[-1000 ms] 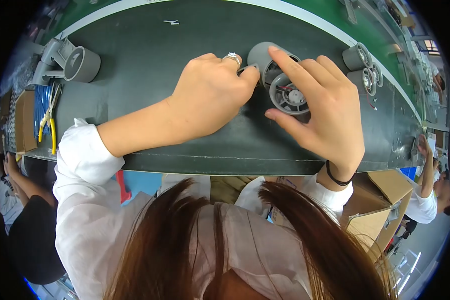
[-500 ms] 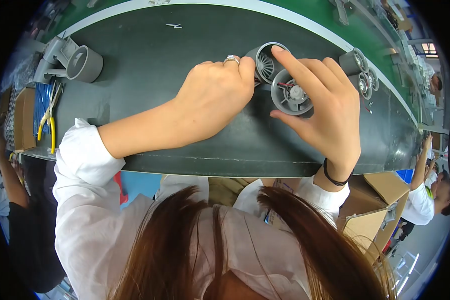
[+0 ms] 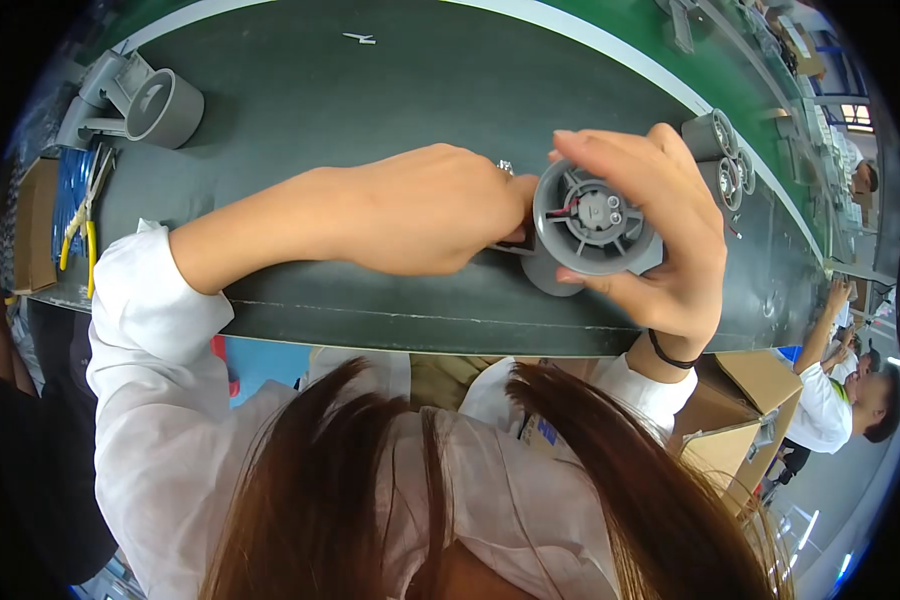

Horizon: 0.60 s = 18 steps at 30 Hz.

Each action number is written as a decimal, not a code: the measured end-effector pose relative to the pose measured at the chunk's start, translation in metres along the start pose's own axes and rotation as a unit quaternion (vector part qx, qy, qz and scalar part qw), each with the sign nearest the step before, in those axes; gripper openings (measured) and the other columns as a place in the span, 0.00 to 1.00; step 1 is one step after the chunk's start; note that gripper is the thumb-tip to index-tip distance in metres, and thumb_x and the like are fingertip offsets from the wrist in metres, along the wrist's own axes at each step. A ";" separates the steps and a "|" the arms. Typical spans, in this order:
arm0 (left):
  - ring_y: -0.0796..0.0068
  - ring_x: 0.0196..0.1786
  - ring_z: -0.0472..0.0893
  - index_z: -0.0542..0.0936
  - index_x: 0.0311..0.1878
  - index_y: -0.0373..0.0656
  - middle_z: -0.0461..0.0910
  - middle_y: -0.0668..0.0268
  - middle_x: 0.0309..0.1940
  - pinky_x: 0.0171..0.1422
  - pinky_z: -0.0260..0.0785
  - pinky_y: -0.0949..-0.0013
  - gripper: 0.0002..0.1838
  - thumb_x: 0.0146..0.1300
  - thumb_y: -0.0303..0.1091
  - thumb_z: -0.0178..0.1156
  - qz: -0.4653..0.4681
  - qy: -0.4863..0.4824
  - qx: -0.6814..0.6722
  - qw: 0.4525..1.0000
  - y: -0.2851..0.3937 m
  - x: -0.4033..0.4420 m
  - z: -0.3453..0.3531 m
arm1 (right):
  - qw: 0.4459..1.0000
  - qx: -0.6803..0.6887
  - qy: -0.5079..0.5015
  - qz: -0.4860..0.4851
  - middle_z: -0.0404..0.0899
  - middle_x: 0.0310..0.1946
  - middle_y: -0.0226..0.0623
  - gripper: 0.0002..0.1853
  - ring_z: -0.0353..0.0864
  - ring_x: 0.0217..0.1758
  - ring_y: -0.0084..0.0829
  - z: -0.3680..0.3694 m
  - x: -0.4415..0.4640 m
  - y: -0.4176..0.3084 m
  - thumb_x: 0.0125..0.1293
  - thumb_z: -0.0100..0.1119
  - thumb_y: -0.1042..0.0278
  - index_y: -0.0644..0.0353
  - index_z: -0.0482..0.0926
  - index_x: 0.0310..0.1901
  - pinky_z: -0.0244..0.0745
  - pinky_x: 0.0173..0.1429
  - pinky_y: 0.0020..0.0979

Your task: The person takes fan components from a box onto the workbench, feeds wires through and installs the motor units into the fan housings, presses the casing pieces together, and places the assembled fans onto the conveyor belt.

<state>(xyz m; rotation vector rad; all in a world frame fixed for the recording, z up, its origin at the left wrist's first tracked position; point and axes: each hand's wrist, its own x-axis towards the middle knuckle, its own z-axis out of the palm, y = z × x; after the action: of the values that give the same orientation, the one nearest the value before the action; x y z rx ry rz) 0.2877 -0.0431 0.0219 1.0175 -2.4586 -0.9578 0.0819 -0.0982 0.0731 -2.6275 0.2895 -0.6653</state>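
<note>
My right hand (image 3: 665, 235) curls its thumb and fingers around a round grey motor housing (image 3: 595, 215). Its open end faces up, showing spokes, a central motor and a red wire. Partly hidden below it is another grey cylindrical housing (image 3: 550, 275). My left hand (image 3: 450, 210) is closed in a fist just left of the motor housing. A grey edge of the lower housing shows beside its fingers, while most of the grip is hidden under the hand.
A grey cylindrical housing with an arm (image 3: 165, 108) stands at the left, near yellow-handled pliers (image 3: 91, 245) and blue ties (image 3: 70, 195). Several grey motor housings (image 3: 710, 135) stand at the right. Small white pieces (image 3: 360, 38) lie farther back. Co-workers are at both sides.
The motor housing in my right hand has come nearer and tilted. The grille-ended housing has turned down beneath it. My left hand has rotated and moved slightly right and down.
</note>
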 end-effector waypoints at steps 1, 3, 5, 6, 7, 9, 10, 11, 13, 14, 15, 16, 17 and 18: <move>0.45 0.34 0.80 0.71 0.39 0.29 0.80 0.47 0.29 0.39 0.71 0.53 0.08 0.57 0.20 0.54 0.007 0.029 -0.005 1.000 -0.004 -0.001 0.001 | 1.000 0.016 0.003 0.011 0.81 0.44 0.45 0.38 0.73 0.40 0.34 0.001 0.000 0.001 0.36 0.76 0.65 0.69 0.78 0.54 0.67 0.44 0.30; 0.45 0.35 0.80 0.71 0.39 0.30 0.80 0.48 0.30 0.40 0.70 0.52 0.06 0.58 0.20 0.54 0.020 0.087 -0.017 0.996 -0.014 -0.003 0.006 | 0.998 0.048 0.010 0.034 0.81 0.45 0.45 0.41 0.74 0.44 0.33 0.004 0.002 0.005 0.36 0.78 0.62 0.71 0.76 0.56 0.68 0.48 0.30; 0.45 0.35 0.80 0.71 0.38 0.30 0.80 0.47 0.30 0.40 0.71 0.53 0.07 0.57 0.21 0.55 -0.011 0.100 -0.002 0.995 -0.014 -0.007 0.007 | 0.989 0.119 0.063 0.058 0.81 0.45 0.39 0.38 0.72 0.42 0.34 0.021 0.001 0.015 0.36 0.76 0.64 0.63 0.78 0.55 0.67 0.48 0.32; 0.45 0.35 0.80 0.71 0.38 0.30 0.80 0.46 0.30 0.40 0.72 0.53 0.07 0.57 0.21 0.55 -0.026 0.108 0.006 0.994 -0.012 -0.008 0.007 | 0.982 0.154 0.090 0.069 0.82 0.46 0.36 0.37 0.71 0.40 0.35 0.028 0.000 0.018 0.35 0.75 0.66 0.59 0.79 0.55 0.67 0.48 0.33; 0.46 0.34 0.80 0.71 0.38 0.30 0.79 0.47 0.29 0.39 0.72 0.54 0.07 0.56 0.21 0.56 -0.037 0.117 0.039 0.992 -0.009 -0.009 0.008 | 0.976 0.174 0.101 0.082 0.82 0.46 0.35 0.37 0.71 0.40 0.35 0.030 0.000 0.019 0.35 0.76 0.68 0.59 0.79 0.55 0.67 0.49 0.32; 0.48 0.33 0.80 0.71 0.37 0.30 0.78 0.47 0.28 0.39 0.72 0.56 0.08 0.53 0.21 0.57 -0.061 0.137 0.106 0.983 -0.001 -0.013 0.010 | 0.983 0.138 0.101 0.067 0.82 0.46 0.36 0.38 0.71 0.40 0.36 0.030 0.002 0.018 0.34 0.75 0.70 0.58 0.78 0.56 0.67 0.49 0.32; 0.49 0.32 0.80 0.71 0.37 0.30 0.78 0.48 0.27 0.38 0.73 0.57 0.09 0.52 0.21 0.57 -0.057 0.156 0.142 0.976 -0.003 -0.014 0.011 | 0.986 0.122 0.100 0.059 0.82 0.46 0.36 0.38 0.72 0.40 0.36 0.031 0.003 0.018 0.34 0.74 0.71 0.58 0.78 0.57 0.67 0.49 0.31; 0.50 0.31 0.80 0.71 0.37 0.31 0.77 0.49 0.27 0.38 0.73 0.58 0.10 0.50 0.21 0.57 -0.054 0.174 0.178 0.967 -0.005 -0.014 0.014 | 0.993 0.059 0.103 0.023 0.82 0.45 0.35 0.37 0.72 0.38 0.35 0.030 0.005 0.020 0.34 0.74 0.73 0.58 0.78 0.55 0.67 0.46 0.31; 0.52 0.30 0.80 0.71 0.37 0.31 0.77 0.50 0.27 0.37 0.73 0.59 0.12 0.48 0.20 0.58 -0.056 0.198 0.243 0.948 -0.005 -0.015 0.020 | 0.994 -0.008 0.107 0.002 0.81 0.43 0.34 0.35 0.72 0.36 0.34 0.035 0.006 0.024 0.35 0.75 0.71 0.58 0.79 0.52 0.68 0.43 0.31; 0.53 0.30 0.80 0.71 0.37 0.31 0.77 0.51 0.27 0.37 0.73 0.59 0.12 0.46 0.20 0.58 -0.062 0.203 0.271 0.939 -0.001 -0.015 0.024 | 0.993 -0.042 0.110 -0.008 0.81 0.43 0.34 0.34 0.72 0.35 0.34 0.038 0.005 0.025 0.35 0.76 0.69 0.58 0.79 0.51 0.68 0.41 0.31; 0.54 0.29 0.80 0.71 0.37 0.31 0.76 0.52 0.27 0.37 0.73 0.59 0.13 0.45 0.19 0.58 -0.068 0.208 0.299 0.929 0.000 -0.015 0.026 | 0.992 -0.043 0.115 -0.007 0.81 0.42 0.34 0.34 0.71 0.34 0.34 0.040 0.004 0.025 0.35 0.76 0.67 0.58 0.78 0.51 0.68 0.40 0.31; 0.54 0.29 0.80 0.71 0.37 0.31 0.76 0.52 0.27 0.37 0.73 0.59 0.14 0.45 0.19 0.58 -0.066 0.213 0.283 0.933 -0.001 -0.015 0.028 | 0.992 -0.044 0.120 -0.006 0.81 0.42 0.33 0.34 0.71 0.33 0.33 0.042 0.003 0.023 0.35 0.77 0.65 0.58 0.78 0.50 0.68 0.38 0.31; 0.54 0.30 0.80 0.71 0.37 0.31 0.76 0.51 0.27 0.37 0.73 0.59 0.14 0.45 0.18 0.58 -0.065 0.217 0.267 0.937 -0.002 -0.016 0.029 | 0.991 -0.045 0.126 -0.004 0.81 0.42 0.33 0.34 0.71 0.32 0.33 0.043 0.002 0.023 0.34 0.78 0.62 0.58 0.78 0.49 0.68 0.36 0.31; 0.54 0.30 0.80 0.71 0.37 0.31 0.76 0.51 0.28 0.37 0.73 0.59 0.14 0.45 0.18 0.58 -0.063 0.221 0.252 0.940 -0.002 -0.017 0.030 | 0.989 -0.064 0.131 -0.004 0.81 0.42 0.33 0.35 0.71 0.32 0.33 0.044 0.001 0.023 0.34 0.78 0.60 0.59 0.78 0.50 0.68 0.36 0.30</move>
<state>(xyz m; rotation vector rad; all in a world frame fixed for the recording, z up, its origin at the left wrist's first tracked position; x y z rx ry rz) 0.2854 -0.0187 -0.0016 1.3837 -2.3001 -0.0817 0.1023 -0.1038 0.0279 -2.6620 0.4101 -1.0286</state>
